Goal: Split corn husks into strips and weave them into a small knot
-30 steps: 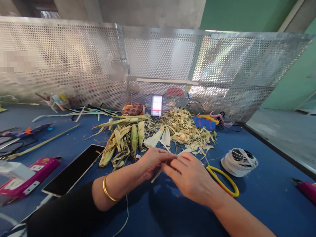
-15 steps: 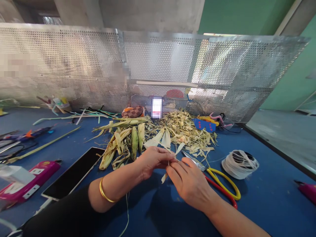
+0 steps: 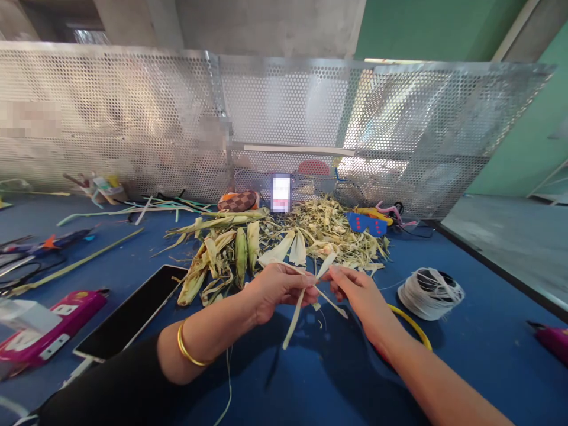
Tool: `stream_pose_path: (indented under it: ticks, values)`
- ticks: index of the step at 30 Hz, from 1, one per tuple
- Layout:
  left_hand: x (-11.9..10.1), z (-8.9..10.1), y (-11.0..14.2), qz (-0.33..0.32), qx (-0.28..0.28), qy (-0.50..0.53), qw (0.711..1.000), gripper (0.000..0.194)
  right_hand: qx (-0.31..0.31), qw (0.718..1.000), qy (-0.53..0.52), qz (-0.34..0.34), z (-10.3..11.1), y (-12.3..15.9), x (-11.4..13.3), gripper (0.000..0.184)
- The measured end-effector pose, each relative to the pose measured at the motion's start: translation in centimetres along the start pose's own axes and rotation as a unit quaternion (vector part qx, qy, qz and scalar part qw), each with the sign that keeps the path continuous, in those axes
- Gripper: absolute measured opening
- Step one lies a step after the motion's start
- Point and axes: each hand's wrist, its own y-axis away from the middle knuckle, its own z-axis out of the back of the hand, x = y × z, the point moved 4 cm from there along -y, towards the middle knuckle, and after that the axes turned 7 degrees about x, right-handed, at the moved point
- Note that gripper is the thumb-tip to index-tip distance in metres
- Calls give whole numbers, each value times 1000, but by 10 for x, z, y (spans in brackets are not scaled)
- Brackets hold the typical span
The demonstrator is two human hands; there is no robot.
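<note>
Between the fingertips of my left hand [image 3: 281,291] is the crossing of several pale corn husk strips [image 3: 291,319]. One strip hangs down toward the table, another slants to the lower right, and a short one points up. My right hand [image 3: 357,299] is closed, its thumb and forefinger pinching at the upward strip beside the left fingertips. Just beyond the hands lie broad, pale husk pieces [image 3: 298,248]. Yellow-handled scissors [image 3: 415,326] lie mostly hidden under my right hand and forearm.
Heaped corn husks [image 3: 213,254] and shredded husk [image 3: 328,225] lie ahead. A spool of white string [image 3: 430,294] stands to the right. On the left are a phone [image 3: 133,313] and a magenta power strip [image 3: 57,325]. A perforated metal screen [image 3: 284,106] closes off the table's back.
My right hand has moved slightly right and up, off the crossing, uncovering the hanging and slanting strips. It now covers more of the scissors. My left hand stays nearly in place.
</note>
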Motion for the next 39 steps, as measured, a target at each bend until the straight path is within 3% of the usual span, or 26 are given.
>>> stream_pose_path:
  ticks: [2,6,14,19,25,32,39]
  values:
    - [2,-3,0,12,25,-17,999,32,39,993,-107,-31,-5,-3,-3,39]
    - [7,-8,2,28,52,-44,997,36,3,982,-177,-62,-11,0,-5,37]
    - [10,-12,3,40,92,-17,995,31,-32,995,-93,-16,-12,0,-6,35]
    - [12,-13,2,36,77,-13,996,31,-40,997,-56,-21,-13,2,-5,35]
    - [9,-11,0,14,66,-31,997,20,-76,995,-67,8,-7,2,-5,32]
    - [6,-9,2,23,95,-67,993,24,-100,991,-87,7,-3,1,-6,29]
    - [8,-10,0,17,78,-32,996,33,-100,992,-75,13,0,0,-3,31]
